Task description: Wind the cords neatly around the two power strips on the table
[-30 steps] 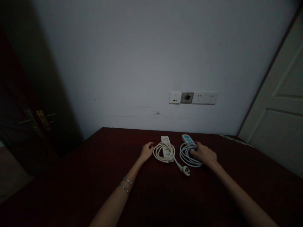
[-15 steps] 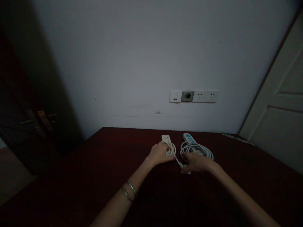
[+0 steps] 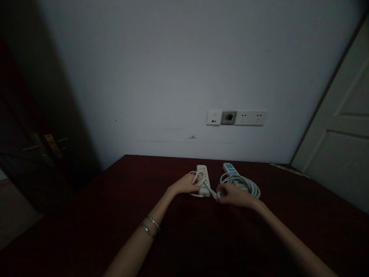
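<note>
1. Location: the white power strip (image 3: 205, 175) lies on the worktop (image 3: 161, 173), close to the middle of its far edge. The blue-socketed strip (image 3: 230, 168) lies beside it, nearer the far right corner.
2. My right hand (image 3: 232, 193): fingers pinching the plug (image 3: 219, 195), just beside the near end of the white strip.
3. My left hand (image 3: 187, 184): fingers among the loops of the white cord (image 3: 193, 172), at the white strip's left side. The light is poor; I cannot tell whether they grip the cord or merely rest against it.
4. Done, in my judgement: the grey cord (image 3: 250, 184) lies in coils over and beside its strip, with neither hand holding it.
5. Outstanding, in my judgement: the white cord, whose loops sit uneven across its strip, and the plug, not yet released.
</note>
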`<state>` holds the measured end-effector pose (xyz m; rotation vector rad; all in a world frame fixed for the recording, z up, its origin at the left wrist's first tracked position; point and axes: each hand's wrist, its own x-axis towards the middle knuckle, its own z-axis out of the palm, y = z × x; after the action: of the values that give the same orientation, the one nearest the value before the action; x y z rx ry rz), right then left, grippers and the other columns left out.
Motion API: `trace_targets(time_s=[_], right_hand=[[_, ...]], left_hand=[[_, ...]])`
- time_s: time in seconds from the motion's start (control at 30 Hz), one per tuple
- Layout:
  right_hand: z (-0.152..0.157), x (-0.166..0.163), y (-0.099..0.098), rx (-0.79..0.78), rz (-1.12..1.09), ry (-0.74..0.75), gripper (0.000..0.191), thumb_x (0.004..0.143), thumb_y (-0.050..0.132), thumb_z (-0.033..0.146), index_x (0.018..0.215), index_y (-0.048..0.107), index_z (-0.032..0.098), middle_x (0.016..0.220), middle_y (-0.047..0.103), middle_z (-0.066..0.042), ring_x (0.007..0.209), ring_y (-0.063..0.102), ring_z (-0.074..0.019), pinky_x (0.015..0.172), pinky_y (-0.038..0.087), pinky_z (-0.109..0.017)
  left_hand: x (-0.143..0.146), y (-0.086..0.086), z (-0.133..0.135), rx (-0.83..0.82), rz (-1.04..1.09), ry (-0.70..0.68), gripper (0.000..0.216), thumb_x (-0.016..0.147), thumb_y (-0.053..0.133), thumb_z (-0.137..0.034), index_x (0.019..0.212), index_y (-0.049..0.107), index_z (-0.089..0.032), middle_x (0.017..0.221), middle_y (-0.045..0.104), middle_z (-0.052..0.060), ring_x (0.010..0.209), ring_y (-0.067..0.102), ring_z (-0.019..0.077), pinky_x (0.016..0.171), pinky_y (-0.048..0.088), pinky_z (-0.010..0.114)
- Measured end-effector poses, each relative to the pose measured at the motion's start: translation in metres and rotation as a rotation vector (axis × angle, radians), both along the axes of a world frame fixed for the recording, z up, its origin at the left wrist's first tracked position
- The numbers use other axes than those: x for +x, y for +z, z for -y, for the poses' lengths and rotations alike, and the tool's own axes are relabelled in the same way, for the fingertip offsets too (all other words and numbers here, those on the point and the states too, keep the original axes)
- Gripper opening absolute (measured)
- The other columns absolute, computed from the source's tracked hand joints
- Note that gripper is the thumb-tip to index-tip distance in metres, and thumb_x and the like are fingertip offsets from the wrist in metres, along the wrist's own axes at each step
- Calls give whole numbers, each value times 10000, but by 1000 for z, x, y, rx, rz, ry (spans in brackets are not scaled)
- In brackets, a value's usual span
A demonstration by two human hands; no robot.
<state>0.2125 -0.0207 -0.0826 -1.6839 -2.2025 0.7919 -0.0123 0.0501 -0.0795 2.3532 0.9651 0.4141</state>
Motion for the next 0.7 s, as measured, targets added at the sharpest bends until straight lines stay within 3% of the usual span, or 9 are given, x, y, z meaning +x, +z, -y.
trace_targets(time_s=[0.13, 0.3, 0.47, 0.53, 0.6, 0.63, 0.7], right_hand=[[-3, -10, -9, 33, -130, -9, 310, 694, 614, 343, 924, 543, 148, 689, 559, -10, 548, 533, -116, 452, 413, -204], [-7, -29, -29, 38, -304, -53, 358, 729, 593, 393, 980, 518, 149, 765, 569, -22, 592, 536, -116, 502, 452, -224], [-8, -13, -8, 148, -247, 7, 426, 716, 603, 478, 1004, 584, 165, 852, 634, -50, 708, 578, -156, 630, 464, -261], [-11, 12, 1, 310, -180, -146, 383, 793, 485, 495, 943, 621, 171, 888, 648, -77, 778, 593, -187, 708, 466, -301], [-16, 40, 1, 498, 13, -429, 407, 793, 466, 485, 985, 619, 161, 1012, 627, -127, 921, 582, -256, 792, 448, -367], [-19, 54, -3, 526, 152, -555, 475, 767, 489, 504, 1057, 598, 144, 1113, 583, -170, 1008, 547, -318, 806, 436, -418], [-25, 76, -16, 441, 296, -703, 711, 695, 530, 596, 1208, 517, 104, 1233, 494, -238, 1077, 493, -413, 807, 416, -488]], left_hand=[[-17, 4, -11, -254, 91, -25, 94, 663, 550, -216, 709, 542, -134, 564, 564, -9, 524, 559, 119, 497, 416, 204], [-36, 4, -21, -339, 162, -7, 141, 700, 545, -275, 675, 510, -141, 479, 514, -31, 411, 497, 92, 411, 371, 184], [-44, 9, -24, -357, 205, -6, 161, 722, 560, -297, 708, 528, -140, 492, 523, -34, 408, 493, 80, 402, 362, 176], [-44, 12, -23, -379, 201, 0, 159, 723, 568, -293, 715, 534, -138, 503, 535, -30, 415, 503, 82, 403, 366, 177], [-44, 15, -21, -402, 197, 7, 156, 719, 579, -287, 724, 539, -135, 509, 547, -27, 424, 518, 85, 410, 372, 179], [-44, 17, -21, -415, 196, 8, 156, 717, 587, -283, 728, 542, -133, 511, 553, -25, 430, 524, 86, 416, 378, 181], [-44, 19, -20, -443, 193, -2, 161, 714, 600, -279, 729, 550, -127, 512, 564, -21, 444, 538, 87, 439, 395, 185]])
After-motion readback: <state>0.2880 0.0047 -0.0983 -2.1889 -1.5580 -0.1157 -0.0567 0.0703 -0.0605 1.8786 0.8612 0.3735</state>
